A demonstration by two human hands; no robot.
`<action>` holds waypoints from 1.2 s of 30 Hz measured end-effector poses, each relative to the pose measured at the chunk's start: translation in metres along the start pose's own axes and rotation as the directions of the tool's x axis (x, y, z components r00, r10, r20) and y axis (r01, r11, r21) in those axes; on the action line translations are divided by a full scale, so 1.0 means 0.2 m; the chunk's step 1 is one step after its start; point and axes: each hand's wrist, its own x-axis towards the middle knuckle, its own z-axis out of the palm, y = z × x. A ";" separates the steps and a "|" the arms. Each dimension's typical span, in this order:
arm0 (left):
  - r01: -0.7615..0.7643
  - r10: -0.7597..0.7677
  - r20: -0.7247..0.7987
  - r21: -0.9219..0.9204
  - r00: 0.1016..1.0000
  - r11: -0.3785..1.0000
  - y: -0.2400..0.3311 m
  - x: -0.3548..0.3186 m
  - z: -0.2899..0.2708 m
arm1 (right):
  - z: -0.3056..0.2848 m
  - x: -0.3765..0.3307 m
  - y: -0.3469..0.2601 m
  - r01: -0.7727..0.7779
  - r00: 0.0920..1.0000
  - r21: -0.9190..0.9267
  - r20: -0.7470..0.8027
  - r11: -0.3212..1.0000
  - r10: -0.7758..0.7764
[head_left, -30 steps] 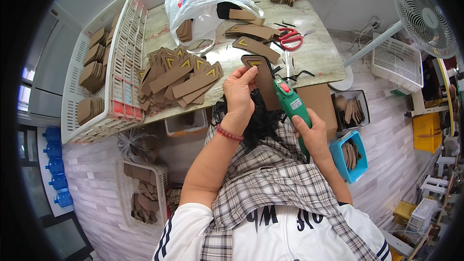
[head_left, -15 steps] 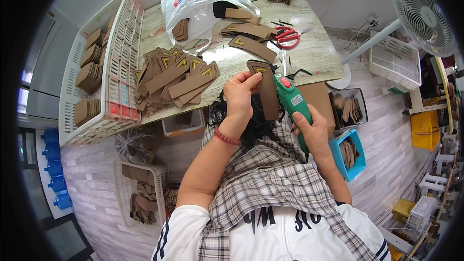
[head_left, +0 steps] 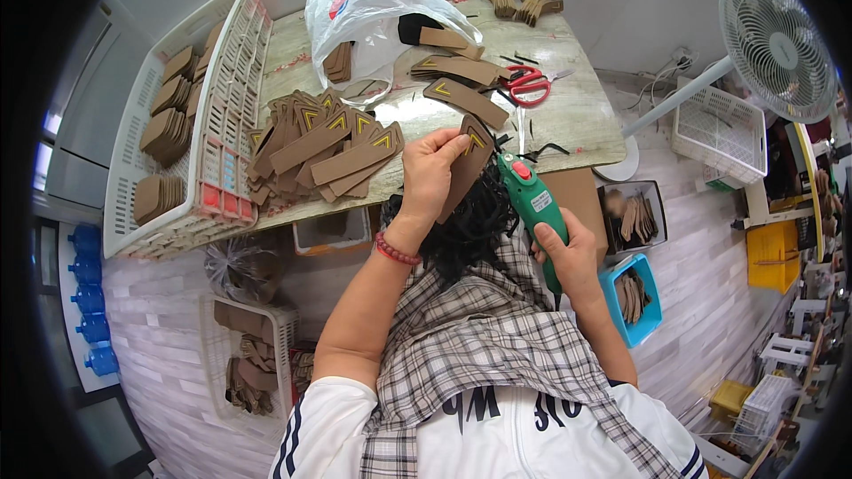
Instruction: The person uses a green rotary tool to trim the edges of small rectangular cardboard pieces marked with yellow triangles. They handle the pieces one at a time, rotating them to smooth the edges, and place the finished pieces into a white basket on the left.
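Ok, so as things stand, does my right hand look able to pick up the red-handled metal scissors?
Probably not right away: your right hand is wrapped around the green handheld power tool. Otherwise, the red-handled metal scissors look accessible, with nothing visibly lying over them.

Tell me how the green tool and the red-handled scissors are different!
The green tool is up in the right hand, but the red-handled scissors lie on the table with nobody holding them.
The green tool has one long, thick body, while the red-handled scissors have looped handles.
The green tool is mostly green; the red-handled scissors show red and a silvery blade end.
Both have some red on them.
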 end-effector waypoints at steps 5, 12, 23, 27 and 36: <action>-0.050 0.051 -0.006 0.092 0.999 0.994 0.04 0.00 0.00 | 0.00 0.00 0.01 0.001 1.000 0.032 0.006 0.999 -0.001; -0.127 0.109 0.085 0.241 0.990 0.962 0.03 0.01 -0.03 | 0.01 -0.01 -0.02 0.011 1.000 0.046 0.011 0.999 -0.012; -0.210 0.129 0.225 0.384 0.966 0.899 0.03 -0.01 -0.03 | -0.01 0.02 -0.02 0.030 0.999 0.053 0.012 0.998 -0.031; -0.226 0.106 0.265 0.478 0.958 0.849 0.09 -0.02 -0.04 | -0.02 0.01 -0.02 0.018 1.000 0.022 0.014 1.000 -0.019; -0.176 0.300 0.099 0.954 0.949 0.243 0.19 0.18 -0.35 | 0.00 -0.01 -0.02 -0.030 0.999 0.017 -0.033 0.999 0.030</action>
